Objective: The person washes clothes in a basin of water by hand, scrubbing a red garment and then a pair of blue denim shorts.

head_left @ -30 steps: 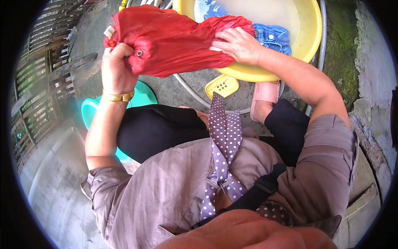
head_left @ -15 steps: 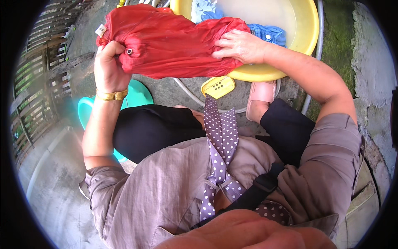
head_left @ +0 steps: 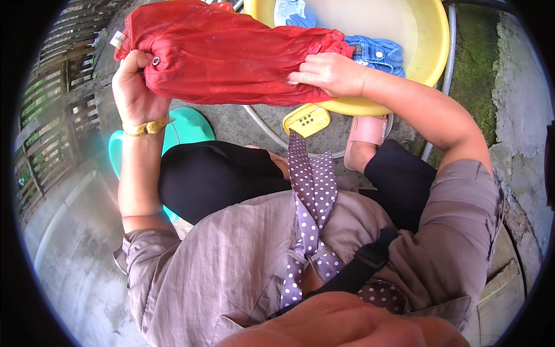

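A wet-looking red garment (head_left: 225,55) with a white tag and a metal button at its left end stretches sideways between my two hands. My left hand (head_left: 139,89), with a gold bracelet at the wrist, closes on the waist end beside the button. At the other end, my right hand (head_left: 329,75) grips the bunched cloth, fingers curled over its front. Behind that hand, a blue denim garment (head_left: 378,55) with a snap lies in the yellow basin (head_left: 436,63), which holds cloudy water. Part of the basin is hidden by the red cloth.
A yellow soap dish (head_left: 306,120) lies on the concrete below the basin. A grey hose (head_left: 263,124) curves around there. Near my left knee sits a turquoise plastic basin or stool (head_left: 193,124). A slatted wooden fence (head_left: 58,110) stands left, a mossy wall (head_left: 474,81) right.
Both hands have shifted left with the red garment, the left hand farther and slightly up. The cloth is pulled out a little longer between them.
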Tool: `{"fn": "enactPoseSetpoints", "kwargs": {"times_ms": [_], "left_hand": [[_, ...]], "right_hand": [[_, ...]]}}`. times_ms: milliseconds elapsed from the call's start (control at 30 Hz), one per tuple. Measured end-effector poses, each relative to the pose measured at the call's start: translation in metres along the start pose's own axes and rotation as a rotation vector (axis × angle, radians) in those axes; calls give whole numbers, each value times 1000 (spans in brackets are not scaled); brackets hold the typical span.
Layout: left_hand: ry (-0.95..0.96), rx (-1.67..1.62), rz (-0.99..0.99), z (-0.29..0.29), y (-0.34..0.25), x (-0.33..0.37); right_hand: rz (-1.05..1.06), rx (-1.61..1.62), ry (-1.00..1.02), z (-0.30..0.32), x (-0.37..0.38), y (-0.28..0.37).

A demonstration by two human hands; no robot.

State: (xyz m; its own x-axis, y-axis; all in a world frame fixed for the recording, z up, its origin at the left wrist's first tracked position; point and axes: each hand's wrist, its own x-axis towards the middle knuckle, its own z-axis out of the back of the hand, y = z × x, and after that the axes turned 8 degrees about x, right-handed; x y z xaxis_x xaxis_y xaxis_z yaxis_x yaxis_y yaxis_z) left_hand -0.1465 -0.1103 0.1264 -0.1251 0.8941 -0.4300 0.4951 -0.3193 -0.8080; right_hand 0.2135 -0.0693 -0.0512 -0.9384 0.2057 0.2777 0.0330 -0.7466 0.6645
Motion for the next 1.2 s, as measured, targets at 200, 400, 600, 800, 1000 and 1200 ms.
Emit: {"fn": "enactPoseSetpoints", "kwargs": {"times_ms": [200,400,600,800,1000,1200], "left_hand": [[8,-67,-62,10,-7,4],[78,-99,-61,15,-6,2],[54,-92,-35,1,-8,-1],[103,-106,-17,7,-3,0],[60,-107,-51,22,0,-1],[112,-129,-1,23,-3,7]], "right_hand": [[-129,-67,-167,21,10,8],[120,-233,-105,-12,16,4],[-14,-202,-173,-22,18,-6],[-118,-56,-174,-26,18,-10],[-322,202,-102,29,-6,-4],[-351,-39,99,48,-64,-20]]}}
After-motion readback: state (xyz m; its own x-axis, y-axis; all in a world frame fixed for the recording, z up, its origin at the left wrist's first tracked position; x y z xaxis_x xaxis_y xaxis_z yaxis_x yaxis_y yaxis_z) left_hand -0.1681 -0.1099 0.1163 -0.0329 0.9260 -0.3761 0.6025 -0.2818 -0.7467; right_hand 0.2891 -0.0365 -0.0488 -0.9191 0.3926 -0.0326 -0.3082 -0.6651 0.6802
